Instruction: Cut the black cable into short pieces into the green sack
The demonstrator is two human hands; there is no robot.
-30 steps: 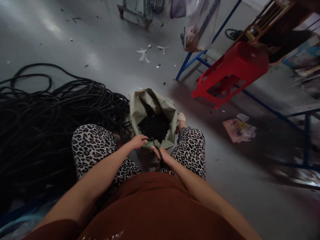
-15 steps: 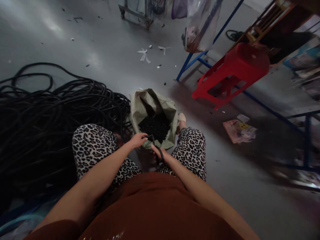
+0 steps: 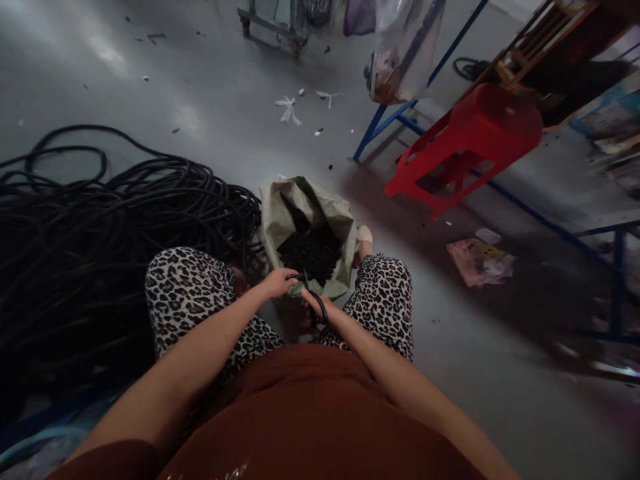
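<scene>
I sit with my knees apart over an open grey-green woven sack [image 3: 280, 213] that holds a heap of small black pieces [image 3: 310, 252]. My left hand [image 3: 278, 283] pinches the end of a black hose [image 3: 313, 297] just above the sack's near rim. My right hand [image 3: 320, 309] is closed on a dark tool whose handles cross the palm, and its tip meets the hose beside my left fingers. The tool's shape is too dark to make out.
A big tangled pile of black hose [image 3: 90, 240] fills the floor to my left. A red plastic stool [image 3: 470, 140] lies tipped under a blue metal frame [image 3: 545, 227] at the right. Papers [image 3: 480, 260] and small scraps lie on the grey floor; a wheeled cart [image 3: 273, 20] stands far ahead.
Both hands have shifted slightly up toward the sack's rim while keeping their hold. The view has drifted a little; nothing else moved.
</scene>
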